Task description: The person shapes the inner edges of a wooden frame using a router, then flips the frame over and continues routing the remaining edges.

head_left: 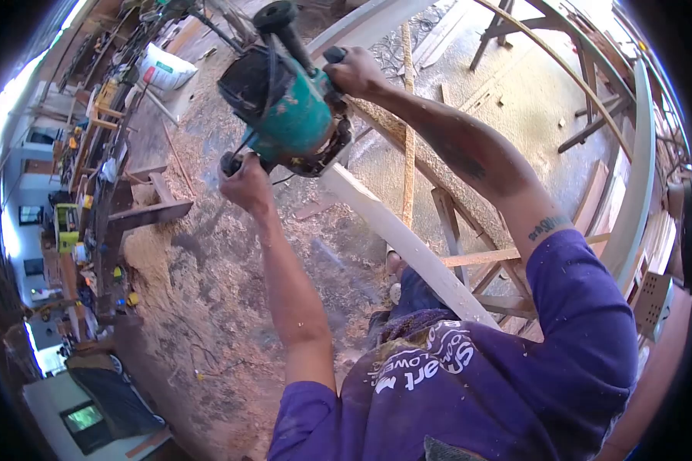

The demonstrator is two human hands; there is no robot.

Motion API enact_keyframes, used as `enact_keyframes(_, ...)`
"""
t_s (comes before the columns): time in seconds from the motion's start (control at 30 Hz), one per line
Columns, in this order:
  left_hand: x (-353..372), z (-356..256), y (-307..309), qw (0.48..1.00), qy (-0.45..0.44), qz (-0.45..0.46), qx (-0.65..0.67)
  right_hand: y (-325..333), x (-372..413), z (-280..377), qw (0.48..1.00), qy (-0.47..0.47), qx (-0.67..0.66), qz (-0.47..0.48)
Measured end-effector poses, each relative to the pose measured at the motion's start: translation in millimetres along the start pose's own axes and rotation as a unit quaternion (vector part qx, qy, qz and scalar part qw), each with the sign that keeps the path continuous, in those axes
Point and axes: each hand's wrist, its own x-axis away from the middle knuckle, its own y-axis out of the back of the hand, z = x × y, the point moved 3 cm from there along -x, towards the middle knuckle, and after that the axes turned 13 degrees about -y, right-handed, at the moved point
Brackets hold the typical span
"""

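1. At the far left, around ten o'clock, a white sack [165, 69] lies by the cluttered benches. It has green print, too small to read.
2. The floor [200, 269] is thick with sawdust from nine o'clock down to six, so I judge a good deal of cutting is already done.
3. The left hand [246, 184] is closed tight round the lower side handle, at seven o'clock of the tool.
4. The green router [288, 107] sits on top of the board, up near twelve o'clock. Its black cord loops over the housing. I see no brand name on it.
5. The right hand [355, 73] is clenched on the opposite handle, at one o'clock of the router.
6. The long pale board [407, 246] runs from under the router down toward five o'clock, resting on a wooden frame [484, 269]. The stretch near the body looks clean. I cannot tell which part has been cut, and the router stands partway along, so the run seems unfinished.
7. A tattoo [550, 225] on the right forearm is lettering, but it is not legible.
8. The purple shirt [469, 384] carries white print, upside down and creased. "LOWE" reads, the rest only partly.
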Motion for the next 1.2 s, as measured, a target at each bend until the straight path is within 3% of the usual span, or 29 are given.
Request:
enact_keyframes(0.1, 18.9, -25.9, 4.2, 0.999, 0.018, 0.037, -0.006, 10.1, 15.1, -10.7, 0.999, 0.047, 0.008, -0.012)
enact_keyframes(0.17, 35.5, -46.6, 3.6, 1.0, 0.015, 0.002, 0.003, 17.5, 27.0, -18.6, 0.996, 0.078, 0.049, -0.014)
enact_keyframes(0.23, 49.6, -60.4, 9.8, 0.998, 0.014, 0.029, -0.062, 23.2, 37.9, -25.6, 0.99, 0.108, 0.09, -0.016)
enact_keyframes(0.3, 61.8, -62.5, 13.2, 0.998, 0.031, 0.029, -0.044, 32.1, 49.2, -34.9, 1.0, 0.012, -0.008, -0.014)
enact_keyframes(0.43, 79.6, -79.6, 17.3, 0.996, -0.012, 0.03, -0.089, 48.6, 72.4, -34.1, 0.998, 0.053, 0.032, -0.027)
enact_keyframes(0.47, 84.7, -84.2, 18.6, 0.995, -0.02, 0.025, -0.091, 47.8, 74.5, -35.8, 0.999, 0.036, -0.034, -0.009)
enact_keyframes(0.57, 97.6, -98.7, 23.1, 0.991, -0.031, 0.032, -0.123, 58.0, 90.7, -42.2, 1.0, -0.001, -0.013, -0.012)
enact_keyframes(0.6, 102.3, -106.6, 24.6, 0.993, -0.012, 0.03, -0.112, 58.4, 94.8, -45.5, 0.996, -0.054, -0.07, 0.023)
enact_keyframes(0.63, 109.1, -110.8, 24.3, 0.993, -0.013, 0.024, -0.112, 62.6, 99.7, -48.1, 0.996, -0.049, -0.069, 0.025)
enact_keyframes(0.73, 131.3, -102.3, 24.8, 0.997, -0.047, 0.007, -0.069, 81.0, 117.1, -59.5, 0.997, 0.03, -0.068, -0.003)
enact_keyframes(0.83, 142.0, -122.9, 26.3, 0.995, -0.027, 0.04, -0.086, 84.6, 122.7, -85.5, 0.989, 0.014, -0.147, -0.009)
enact_keyframes(0.97, 159.8, -125.2, 31.1, 0.996, 0.006, 0.042, -0.08, 101.9, 145.6, -71.4, 0.996, 0.087, -0.005, -0.033)
enact_keyframes(1.03, 172.2, -132.0, 37.6, 0.992, -0.04, 0.053, -0.106, 109.0, 155.2, -81.6, 0.989, 0.146, -0.02, -0.035)
enact_keyframes(1.07, 178.4, -137.4, 38.4, 0.993, -0.006, 0.074, -0.088, 114.3, 167.2, -77.5, 0.93, 0.32, 0.149, -0.1)
enact_keyframes(1.1, 184.7, -146.1, 38.0, 0.993, 0.029, 0.096, -0.066, 123.2, 180.3, -74.3, 0.996, 0.081, -0.009, -0.02)
enact_keyframes(1.2, 200.1, -162.9, 40.2, 0.994, 0.0, 0.092, -0.063, 137.0, 194.8, -95.0, 0.983, 0.166, 0.06, -0.043)
